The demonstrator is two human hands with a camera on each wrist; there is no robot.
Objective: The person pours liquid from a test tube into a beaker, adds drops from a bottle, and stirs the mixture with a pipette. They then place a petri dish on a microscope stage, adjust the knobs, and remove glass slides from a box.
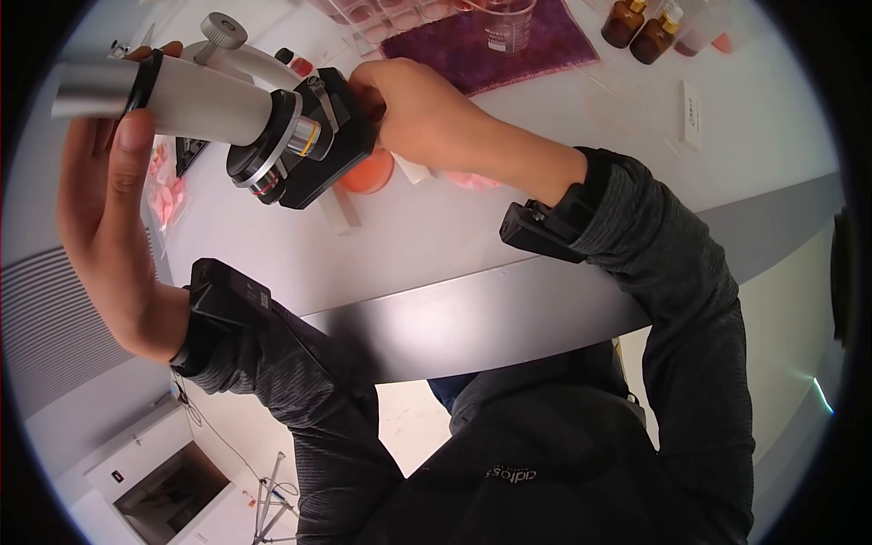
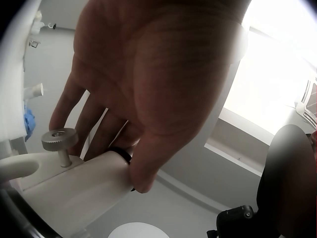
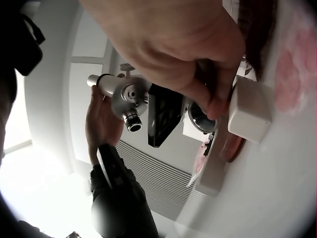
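A light grey microscope point(image 1: 204, 104) stands on the white table, its tube slanting toward the left. My left hand point(image 1: 113, 195) holds the upper tube near the black ring, thumb on one side and fingers behind, as the left wrist view shows. Below the black stage point(image 1: 331, 159), my right hand point(image 1: 422, 109) reaches in with curled fingers. In the right wrist view its fingertips pinch at the edge of the round mirror point(image 3: 197, 121), close over the white base point(image 3: 250, 111). The objectives point(image 3: 132, 121) hang above the stage. Part of the mirror is hidden behind the fingers.
An orange-red round dish point(image 1: 371, 173) lies beside the base. A pink plastic bag point(image 1: 166, 186) is at left. Behind are a purple cloth point(image 1: 568, 41), a clear beaker point(image 1: 509, 36), a clear compartment tray point(image 1: 368, 23) and brown bottles point(image 1: 656, 38). The table's front edge point(image 1: 472, 282) curves nearby.
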